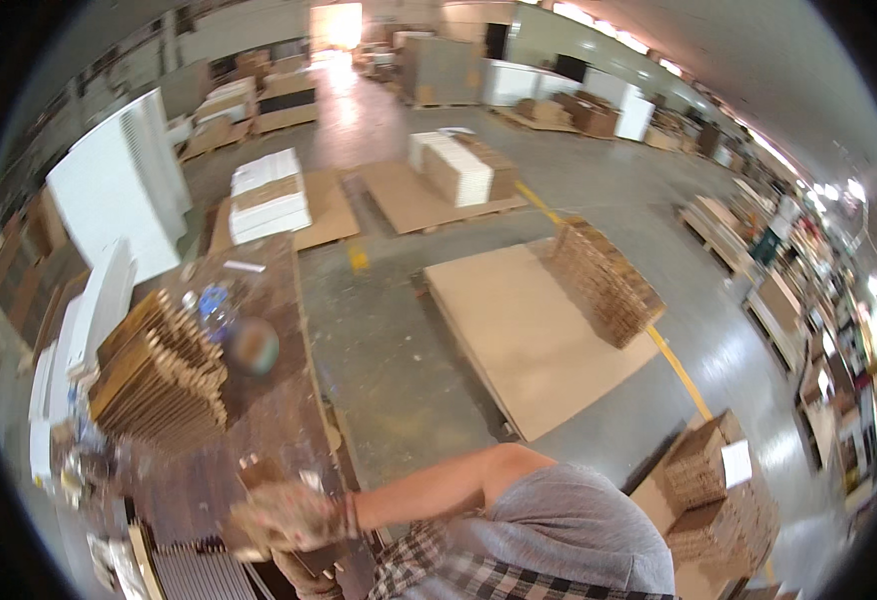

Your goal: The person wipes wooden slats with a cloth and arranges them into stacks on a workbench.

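My right hand (pixel 284 515), in a pale work glove and smeared by motion, is closed over a small brown wooden piece (pixel 264 474) at the near end of the dark worktable (pixel 289 400). Light peg-like tips stick out of the piece by the hand. Just below, partly covered by the right hand, my gloved left hand (pixel 309 580) curls at the other end of the same piece. Left of both hands lies a row of grey-edged slats (pixel 194 572). Farther along the table stands a leaning stack of brown wooden pieces (pixel 164 375) with light pegs at their ends.
A blue-marked plastic bottle (pixel 216 308) and a round tape roll (pixel 256 346) are beside the stack. White panels (pixel 119 190) stand left of the table. To the right, a low pallet with a tan board (pixel 529 350) carries stacked brown pieces (pixel 604 280); more brown stacks (pixel 709 470) stand nearer.
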Tool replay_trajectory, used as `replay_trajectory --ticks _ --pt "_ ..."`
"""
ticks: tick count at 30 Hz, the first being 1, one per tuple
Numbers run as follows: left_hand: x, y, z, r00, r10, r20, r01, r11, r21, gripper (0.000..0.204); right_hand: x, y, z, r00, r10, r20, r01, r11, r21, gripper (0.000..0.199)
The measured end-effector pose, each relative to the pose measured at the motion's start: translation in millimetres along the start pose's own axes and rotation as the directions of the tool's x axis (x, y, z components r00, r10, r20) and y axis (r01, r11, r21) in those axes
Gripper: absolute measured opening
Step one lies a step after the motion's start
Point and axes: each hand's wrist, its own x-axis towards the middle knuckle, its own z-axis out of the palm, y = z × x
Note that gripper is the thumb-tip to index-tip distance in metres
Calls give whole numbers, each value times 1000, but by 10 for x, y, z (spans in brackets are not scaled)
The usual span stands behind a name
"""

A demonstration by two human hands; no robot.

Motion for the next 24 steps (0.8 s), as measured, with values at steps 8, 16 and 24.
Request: replay_trajectory --ticks 8,16,24 --pt "105 -302 669 962 -263 -76 254 758 601 52 199 251 -511 979 167 -115 -168 986 -4 58" --pt "-103 -487 1108 979 -146 -143 205 699 685 49 -268 -341 -337 987 111 -118 -39 868 496 69" --pt "-184 -430 1138 969 -171 -178 246 620 745 48 142 -210 -646 900 436 11 -319 640 699 77"
